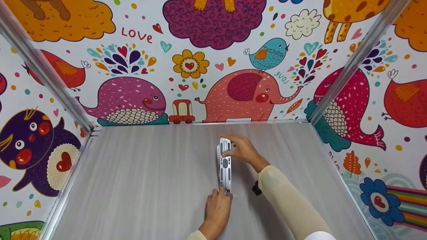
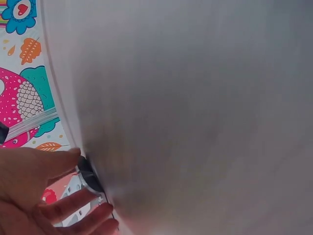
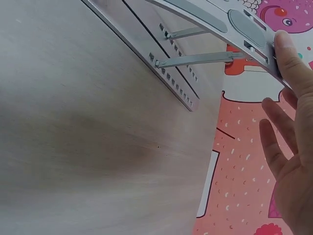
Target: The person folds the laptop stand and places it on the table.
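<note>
A silver folding laptop stand (image 1: pixel 225 166) stands part-raised on the tabletop, its long axis pointing away from me. In the right wrist view its slotted top plate (image 3: pixel 244 27) is tilted up on two support arms (image 3: pixel 200 59), which reach down to the notched base rail (image 3: pixel 171 85). My right hand (image 1: pixel 245 150) pinches the far part of the plate between thumb and fingers. At the near end, my left hand (image 1: pixel 218 208) grips the stand; the left wrist view has a dark-padded end piece (image 2: pixel 89 175) between thumb and forefinger. Much of the base is hidden in the head view.
The stand is on a grey wood-grain table (image 1: pixel 150 173) edged with metal rails. Behind it and at both sides rise walls (image 1: pixel 186 33) printed with cartoon animals. Metal posts (image 1: pixel 360 60) stand at the two back corners.
</note>
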The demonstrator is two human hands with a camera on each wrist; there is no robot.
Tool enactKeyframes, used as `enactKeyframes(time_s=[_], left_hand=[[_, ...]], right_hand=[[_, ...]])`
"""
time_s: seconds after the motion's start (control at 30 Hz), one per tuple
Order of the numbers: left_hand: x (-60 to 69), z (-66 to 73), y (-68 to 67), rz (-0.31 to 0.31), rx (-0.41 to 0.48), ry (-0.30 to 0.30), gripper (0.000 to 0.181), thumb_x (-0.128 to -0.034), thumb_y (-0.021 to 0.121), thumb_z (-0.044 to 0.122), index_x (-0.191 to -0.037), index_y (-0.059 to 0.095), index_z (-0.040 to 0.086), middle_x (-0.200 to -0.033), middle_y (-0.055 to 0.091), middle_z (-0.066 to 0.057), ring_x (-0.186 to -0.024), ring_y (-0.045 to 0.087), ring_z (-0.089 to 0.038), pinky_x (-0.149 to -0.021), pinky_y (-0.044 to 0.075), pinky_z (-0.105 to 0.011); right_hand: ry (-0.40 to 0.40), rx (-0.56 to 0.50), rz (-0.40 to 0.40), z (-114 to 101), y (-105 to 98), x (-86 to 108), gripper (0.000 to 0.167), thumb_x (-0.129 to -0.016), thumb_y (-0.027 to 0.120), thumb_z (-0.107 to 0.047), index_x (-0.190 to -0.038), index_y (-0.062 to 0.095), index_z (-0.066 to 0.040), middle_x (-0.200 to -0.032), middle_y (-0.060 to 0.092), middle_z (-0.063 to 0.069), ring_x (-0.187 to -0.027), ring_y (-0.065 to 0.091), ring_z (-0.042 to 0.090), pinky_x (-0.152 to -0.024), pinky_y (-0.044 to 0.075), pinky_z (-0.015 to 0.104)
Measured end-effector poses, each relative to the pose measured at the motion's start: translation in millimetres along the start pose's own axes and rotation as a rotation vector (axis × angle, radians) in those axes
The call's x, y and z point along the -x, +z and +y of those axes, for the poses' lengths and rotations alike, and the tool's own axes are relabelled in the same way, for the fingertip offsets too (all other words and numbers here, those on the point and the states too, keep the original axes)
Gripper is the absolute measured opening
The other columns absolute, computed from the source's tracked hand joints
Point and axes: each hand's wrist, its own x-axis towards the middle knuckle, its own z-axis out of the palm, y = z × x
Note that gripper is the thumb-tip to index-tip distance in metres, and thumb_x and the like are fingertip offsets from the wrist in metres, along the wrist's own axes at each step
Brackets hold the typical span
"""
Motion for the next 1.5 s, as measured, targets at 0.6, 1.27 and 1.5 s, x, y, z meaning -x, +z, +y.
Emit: enactKeyframes(time_s=[0.6,1.27,1.5], left_hand=[[-6.4,-6.8,-2.4,-0.091,-0.004,0.019,0.006,-0.0822,0.078,0.018,-0.085,0.082,0.021,-0.088,0.07,-0.001,-0.07,0.058,-0.021,-0.06,0.033,-0.036],[-6.6,-13.7,1.8,0.006,-0.043,0.073,0.005,-0.0756,0.082,0.019,-0.079,0.081,0.022,-0.079,0.069,-0.002,-0.064,0.057,-0.022,-0.067,0.037,-0.045],[-8.6,-15.9,1.5,-0.038,-0.037,0.11,0.004,-0.0779,0.08,0.02,-0.08,0.082,0.023,-0.079,0.07,-0.002,-0.066,0.059,-0.023,-0.076,0.042,-0.051]], right_hand=[[0.17,-0.08,-0.001,-8,6,7.2,0.072,-0.082,0.086,-0.028,-0.146,0.054,-0.024,-0.113,0.072,-0.004,-0.09,0.064,0.016,-0.084,0.057,0.038],[0.22,-0.004,0.03,-13,7,9.3,0.071,-0.082,0.086,-0.031,-0.146,0.053,-0.032,-0.091,0.069,-0.003,-0.075,0.061,0.014,-0.068,0.05,0.031],[0.209,-0.004,0.05,-14,6,9.2,0.07,-0.081,0.086,-0.03,-0.144,0.056,-0.029,-0.094,0.072,-0.001,-0.077,0.061,0.014,-0.069,0.05,0.032]])
